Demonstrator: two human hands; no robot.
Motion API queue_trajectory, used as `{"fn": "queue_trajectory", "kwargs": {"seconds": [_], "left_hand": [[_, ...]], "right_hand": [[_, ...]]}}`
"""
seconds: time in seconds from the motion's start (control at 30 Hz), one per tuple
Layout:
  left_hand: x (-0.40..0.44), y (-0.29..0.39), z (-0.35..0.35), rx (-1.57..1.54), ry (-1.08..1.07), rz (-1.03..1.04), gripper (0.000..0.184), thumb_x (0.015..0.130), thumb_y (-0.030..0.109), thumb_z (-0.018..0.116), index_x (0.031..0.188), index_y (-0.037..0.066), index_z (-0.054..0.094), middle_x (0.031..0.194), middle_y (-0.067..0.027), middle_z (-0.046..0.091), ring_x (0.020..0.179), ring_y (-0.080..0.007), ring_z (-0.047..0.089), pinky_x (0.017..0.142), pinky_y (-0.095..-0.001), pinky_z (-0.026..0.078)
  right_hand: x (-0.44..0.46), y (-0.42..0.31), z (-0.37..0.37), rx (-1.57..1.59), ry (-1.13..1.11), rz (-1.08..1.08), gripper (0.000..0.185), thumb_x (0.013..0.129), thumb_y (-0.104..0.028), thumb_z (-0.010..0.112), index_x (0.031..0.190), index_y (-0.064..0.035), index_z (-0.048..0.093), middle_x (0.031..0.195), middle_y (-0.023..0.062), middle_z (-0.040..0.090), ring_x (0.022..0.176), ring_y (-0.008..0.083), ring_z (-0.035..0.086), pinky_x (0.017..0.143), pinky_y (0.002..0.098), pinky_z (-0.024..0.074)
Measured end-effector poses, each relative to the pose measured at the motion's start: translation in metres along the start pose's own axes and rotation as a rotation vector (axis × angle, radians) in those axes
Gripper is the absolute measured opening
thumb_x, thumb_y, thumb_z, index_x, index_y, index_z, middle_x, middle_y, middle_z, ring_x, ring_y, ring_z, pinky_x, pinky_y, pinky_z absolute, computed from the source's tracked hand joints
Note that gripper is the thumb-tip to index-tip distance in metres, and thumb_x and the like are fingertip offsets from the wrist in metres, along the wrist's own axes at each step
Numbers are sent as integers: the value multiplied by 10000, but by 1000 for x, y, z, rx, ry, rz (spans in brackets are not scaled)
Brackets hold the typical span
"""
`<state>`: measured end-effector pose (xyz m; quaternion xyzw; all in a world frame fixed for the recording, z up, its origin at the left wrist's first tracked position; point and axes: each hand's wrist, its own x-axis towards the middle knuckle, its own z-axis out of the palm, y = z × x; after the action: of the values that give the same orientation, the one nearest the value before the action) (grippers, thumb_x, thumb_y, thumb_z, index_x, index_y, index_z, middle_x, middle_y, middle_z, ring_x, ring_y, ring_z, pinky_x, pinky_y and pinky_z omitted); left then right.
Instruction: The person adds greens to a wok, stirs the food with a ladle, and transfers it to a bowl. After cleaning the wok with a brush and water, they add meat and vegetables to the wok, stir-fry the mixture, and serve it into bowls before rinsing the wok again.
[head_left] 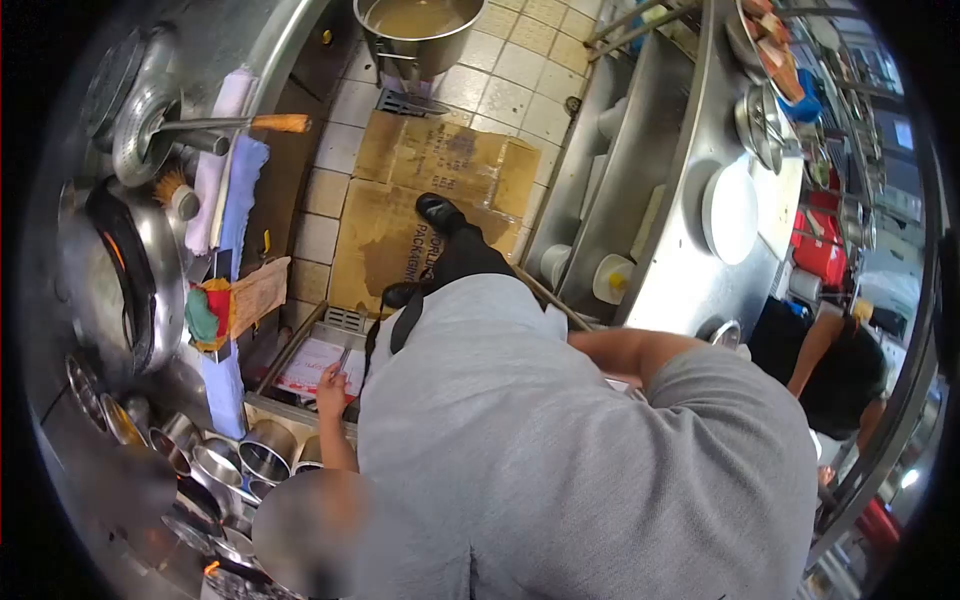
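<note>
My left hand (331, 392) is small in the view, beside the grey shirt. Its fingers look closed, perhaps around something thin, too small to name. It is close to a recessed tray (280, 372) in which flat white and red papers or packages (312, 364) lie. My right forearm (625, 350) comes out of a grey sleeve and runs behind the shirt front, which hides the right hand. Near that arm is the steel counter (672, 285).
Flattened cardboard (375, 235) covers the tiled floor, under a black shoe (437, 212). A large pot of liquid (420, 38) stands beyond. At left are a wok (165, 290), a ladle (215, 123) and several steel containers. A white plate (730, 215) and a person in black (845, 370) are at right.
</note>
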<state>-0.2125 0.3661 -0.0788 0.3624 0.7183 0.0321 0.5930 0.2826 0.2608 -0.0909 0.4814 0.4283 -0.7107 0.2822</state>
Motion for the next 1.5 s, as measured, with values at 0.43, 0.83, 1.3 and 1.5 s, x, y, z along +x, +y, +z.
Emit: {"fn": "queue_trajectory", "kwargs": {"seconds": [0.43,0.83,1.3,1.5], "left_hand": [[-55,18,112,-178,288,-111,249,878,205,510,1092,134,616,753,-34,606,649,-124,566,618,-279,472],[-56,30,207,-163,309,38,253,844,255,546,1062,170,641,903,-104,660,854,-236,625,764,-323,485],[-104,-21,282,146,321,-34,377,866,402,442,925,108,670,954,-178,630,939,-368,581,830,-447,449],[-81,-83,318,37,411,-85,359,842,373,464,1044,132,637,1059,-166,607,999,-356,564,856,-427,451]], "right_hand": [[8,-173,-431,398,815,-363,310,864,-267,526,1147,-140,522,860,-4,584,676,107,547,562,277,430],[126,-183,-303,-561,788,-556,261,837,-238,482,902,-26,618,880,187,638,844,366,605,725,423,481],[96,-55,-243,-231,342,-368,286,853,-305,529,988,-74,630,995,105,635,744,226,625,669,335,509],[68,-51,-311,-816,519,-772,207,815,-200,489,848,-101,668,732,46,641,614,145,591,514,311,475]]}}
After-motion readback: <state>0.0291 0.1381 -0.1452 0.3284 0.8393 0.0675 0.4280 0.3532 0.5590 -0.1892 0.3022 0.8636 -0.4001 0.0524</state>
